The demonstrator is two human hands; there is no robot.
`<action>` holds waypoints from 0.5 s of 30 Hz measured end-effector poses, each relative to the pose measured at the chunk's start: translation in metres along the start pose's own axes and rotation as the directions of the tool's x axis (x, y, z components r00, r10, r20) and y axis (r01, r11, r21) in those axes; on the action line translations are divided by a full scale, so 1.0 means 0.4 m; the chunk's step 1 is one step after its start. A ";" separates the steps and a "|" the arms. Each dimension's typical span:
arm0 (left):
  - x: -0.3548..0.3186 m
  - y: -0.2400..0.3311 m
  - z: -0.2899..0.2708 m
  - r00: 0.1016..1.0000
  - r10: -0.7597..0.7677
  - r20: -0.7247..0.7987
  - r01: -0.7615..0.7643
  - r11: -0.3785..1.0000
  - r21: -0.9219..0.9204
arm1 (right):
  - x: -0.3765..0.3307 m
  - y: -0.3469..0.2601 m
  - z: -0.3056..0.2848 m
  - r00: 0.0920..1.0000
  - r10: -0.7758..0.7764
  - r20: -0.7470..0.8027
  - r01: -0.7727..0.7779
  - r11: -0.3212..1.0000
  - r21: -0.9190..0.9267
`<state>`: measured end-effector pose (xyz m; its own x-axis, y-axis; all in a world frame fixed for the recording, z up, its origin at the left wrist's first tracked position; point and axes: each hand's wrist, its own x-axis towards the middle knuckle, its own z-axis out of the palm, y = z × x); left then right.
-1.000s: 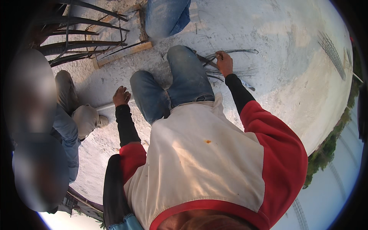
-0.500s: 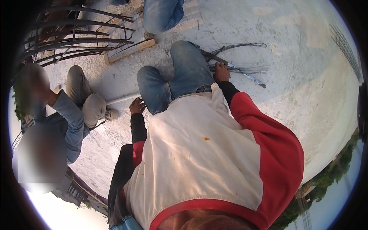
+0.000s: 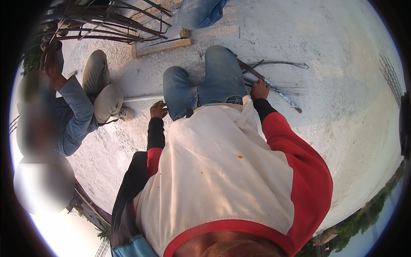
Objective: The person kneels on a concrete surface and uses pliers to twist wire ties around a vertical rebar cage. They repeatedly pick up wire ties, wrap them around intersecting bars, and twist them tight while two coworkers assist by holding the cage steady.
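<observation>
Head view. The right hand [image 3: 260, 90] is low over the floor [image 3: 342, 90], beside the right thigh [image 3: 223, 73], fingers bent downward; whether they pinch anything cannot be told. The bar [image 3: 280, 93], dark at one end and pale toward the other, lies obliquely just ahead of this hand and to its right. The wires [image 3: 278, 62] fan out on the same side. The left hand [image 3: 158, 110] is beside the left thigh [image 3: 180, 91], loosely curled, with no held object visible; its closure cannot be told. The pole [image 3: 143, 98] lies just ahead of it, and farther ahead are the timber [image 3: 165, 46] and cage [image 3: 122, 38]. A co-worker [image 3: 79, 118] is well to its left. Compared with one second earlier, the left hand is nearer the thigh, and more of the bar's pale part shows beyond the right hand. This suggests the bar has been released, leaving the wires within reach.
</observation>
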<state>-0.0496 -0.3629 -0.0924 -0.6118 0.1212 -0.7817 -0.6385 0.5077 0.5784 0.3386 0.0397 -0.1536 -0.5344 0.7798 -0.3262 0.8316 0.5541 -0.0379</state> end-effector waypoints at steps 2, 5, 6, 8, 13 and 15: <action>-0.027 0.006 -0.006 0.995 0.099 0.018 -0.100 0.976 0.192 | 0.015 0.007 -0.002 0.994 -0.108 0.000 0.108 0.994 -0.028; -0.018 -0.020 -0.034 0.940 0.314 0.130 -0.340 0.856 0.389 | 0.019 0.029 -0.016 0.970 -0.240 -0.049 0.238 0.970 -0.043; -0.003 -0.037 -0.041 0.942 0.310 0.126 -0.335 0.871 0.360 | 0.016 0.040 -0.025 0.967 -0.252 -0.025 0.250 0.967 -0.048; 0.031 -0.077 -0.048 0.961 0.258 0.096 -0.275 0.914 0.298 | 0.018 0.072 -0.055 0.937 -0.347 -0.035 0.348 0.937 0.029; 0.070 -0.141 -0.034 0.839 0.516 0.174 -0.544 0.796 0.266 | 0.001 0.181 -0.192 0.880 -0.472 -0.058 0.469 0.881 -0.061; 0.052 -0.122 -0.014 0.682 0.708 0.185 -0.713 0.588 0.382 | -0.017 0.228 -0.272 0.904 -0.422 -0.070 0.415 0.905 -0.096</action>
<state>-0.0339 -0.3898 -0.1357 -0.7829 0.5994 -0.1666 0.2394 0.5374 0.8086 0.4016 0.1167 -0.0521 -0.8448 0.4911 -0.2123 0.5158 0.8530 -0.0792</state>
